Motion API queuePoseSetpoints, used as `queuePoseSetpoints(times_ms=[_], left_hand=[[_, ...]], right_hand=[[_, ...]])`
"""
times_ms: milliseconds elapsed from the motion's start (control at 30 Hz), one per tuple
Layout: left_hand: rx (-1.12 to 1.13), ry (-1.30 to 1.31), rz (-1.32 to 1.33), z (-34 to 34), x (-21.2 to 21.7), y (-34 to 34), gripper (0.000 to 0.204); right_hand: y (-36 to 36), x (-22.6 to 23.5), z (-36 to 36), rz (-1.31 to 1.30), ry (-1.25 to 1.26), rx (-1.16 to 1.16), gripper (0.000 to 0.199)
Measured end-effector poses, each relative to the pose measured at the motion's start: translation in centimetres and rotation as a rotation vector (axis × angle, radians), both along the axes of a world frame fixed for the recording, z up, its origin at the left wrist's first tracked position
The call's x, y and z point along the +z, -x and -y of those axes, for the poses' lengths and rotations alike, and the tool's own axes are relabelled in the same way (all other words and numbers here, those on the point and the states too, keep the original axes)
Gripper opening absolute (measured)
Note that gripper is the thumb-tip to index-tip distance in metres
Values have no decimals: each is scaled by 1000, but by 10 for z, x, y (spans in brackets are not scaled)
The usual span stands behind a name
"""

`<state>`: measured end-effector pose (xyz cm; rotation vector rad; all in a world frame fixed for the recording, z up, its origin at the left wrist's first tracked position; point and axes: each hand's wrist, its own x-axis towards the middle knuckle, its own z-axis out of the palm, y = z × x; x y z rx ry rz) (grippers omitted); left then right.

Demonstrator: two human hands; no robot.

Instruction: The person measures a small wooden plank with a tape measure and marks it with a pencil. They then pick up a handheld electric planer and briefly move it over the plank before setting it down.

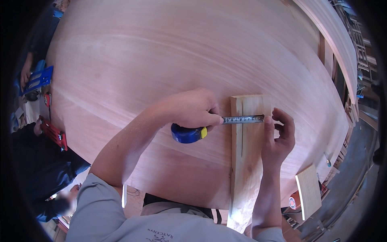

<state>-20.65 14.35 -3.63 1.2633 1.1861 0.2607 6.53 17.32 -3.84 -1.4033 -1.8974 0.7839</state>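
A blue tape measure (186, 134) with a yellow button sits below my left hand (195, 109). The left fingers are closed, pinching its pulled-out metal blade near the case. The blade stretches rightward across the upper part of a long wooden board (252, 161), which has a dark slit along its length. At the blade's end, by the board's right edge, my right hand (279, 139) has its thumb against the tip and its other fingers curled. The board lies on a broad, pale wooden panel (141, 52), its near end running toward my body.
At the left edge, other people hold a blue tool (37, 80) and a red tool (53, 134). A small wooden piece (309, 192) and an orange roll (294, 200) are at the lower right. Long curved timber (334, 40) stands along the far right.
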Motion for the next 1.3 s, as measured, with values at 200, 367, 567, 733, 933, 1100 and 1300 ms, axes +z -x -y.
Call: queuePoseSetpoints(times_ms=[200, 367, 567, 733, 933, 1100, 1300], left_hand=[[338, -31, 239, 13, -5, 6, 32], [850, -157, 563, 53, 23, -66, 29], [678, -486, 368, 73, 26, -118, 23], [830, 38, 229, 82, 50, -111, 44], [1009, 34, 248, 99, -8, -137, 62], [1050, 157, 284, 66, 4, -154, 61], [1051, 191, 568, 59, 58, -167, 61]], right_hand=[[-5, 7, 5, -52, -77, -125, 29], [15, 39, 64, -499, 372, 114, 46], [-14, 53, 84, -757, 1006, 106, 46], [-72, 55, 76, -557, 767, -192, 27], [-140, 13, 94, -597, 739, -340, 31], [-122, 2, 117, -757, 706, -406, 30], [-138, 38, 139, -863, 522, -345, 31]])
